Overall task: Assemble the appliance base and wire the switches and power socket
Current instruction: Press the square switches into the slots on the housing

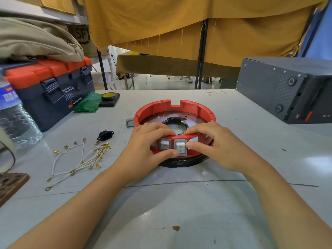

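Toolbox, wires, socket left of base

A blue toolbox with an orange lid sits far left, with tan cloth on top. A water bottle stands nearer. A green bag and a tape roll lie beside the toolbox. A dark metal box sits far right.
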